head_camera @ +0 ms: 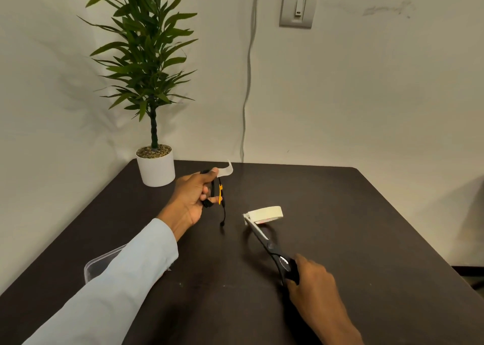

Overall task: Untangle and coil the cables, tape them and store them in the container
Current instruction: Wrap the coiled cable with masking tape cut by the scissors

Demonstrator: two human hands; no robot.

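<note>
My left hand (192, 194) grips a coiled black cable (209, 200) with an orange plug part, held above the dark table. A cut strip of pale tape (226, 171) sticks out from under its thumb, and one cable end hangs down to the right. My right hand (311, 279) holds the black handles of a pair of scissors (269, 248). The blades point up-left, their tips at the loose end of the tape roll (267, 213), which lies on the table. The clear plastic container (100, 262) sits at the left, partly hidden by my left sleeve.
A potted plant in a white pot (155, 168) stands at the table's (366, 227) back left corner. A grey wire runs down the wall behind the table. The table's right edge falls away at the far right.
</note>
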